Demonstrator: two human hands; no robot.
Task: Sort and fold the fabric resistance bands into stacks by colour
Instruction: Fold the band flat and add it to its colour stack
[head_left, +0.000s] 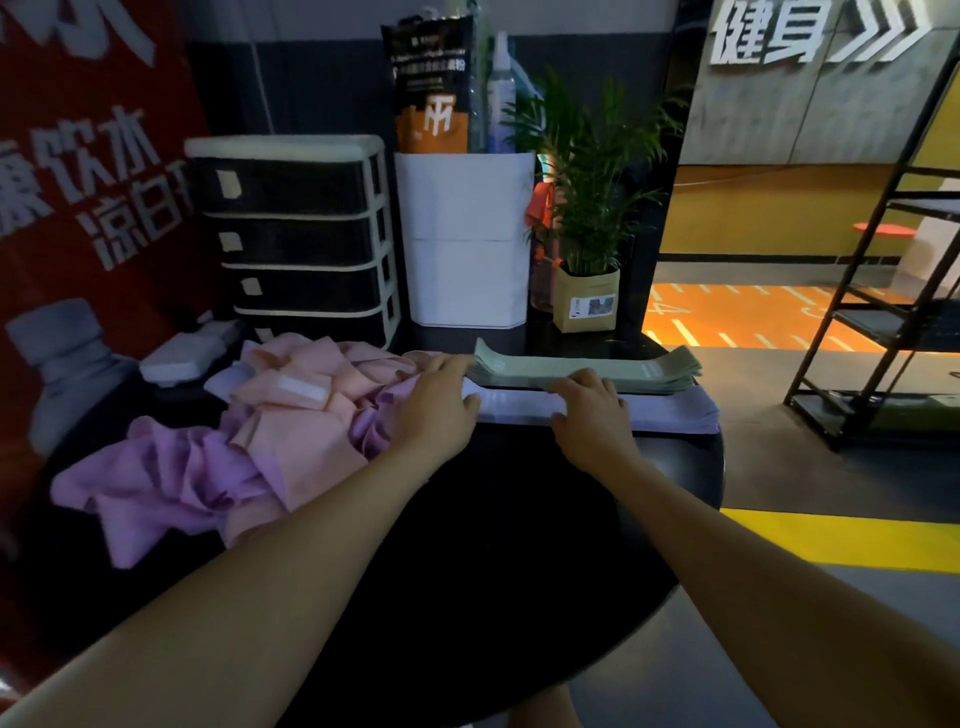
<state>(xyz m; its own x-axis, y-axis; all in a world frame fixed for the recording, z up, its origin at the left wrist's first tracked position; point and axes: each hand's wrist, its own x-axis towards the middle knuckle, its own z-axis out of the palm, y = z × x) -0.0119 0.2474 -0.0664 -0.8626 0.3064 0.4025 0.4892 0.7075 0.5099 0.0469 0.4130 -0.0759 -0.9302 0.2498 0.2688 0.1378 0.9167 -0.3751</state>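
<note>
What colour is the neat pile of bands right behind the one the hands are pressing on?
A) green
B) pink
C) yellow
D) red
A: the flat, tidy stack of green bands lies just behind the pale lavender band that the left hand and right hand rest on; the pink and purple bands lie in a loose heap to the left.

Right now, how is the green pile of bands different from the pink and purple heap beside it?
The green stack lies flat, with bands laid lengthwise and edges lined up; the pink and purple heap is crumpled and loose. The green stack holds one colour; the heap mixes peach-pink and lilac. The green stack sits at the table's far right; the heap sprawls across its left. Both are fabric bands on the same dark table.
</note>
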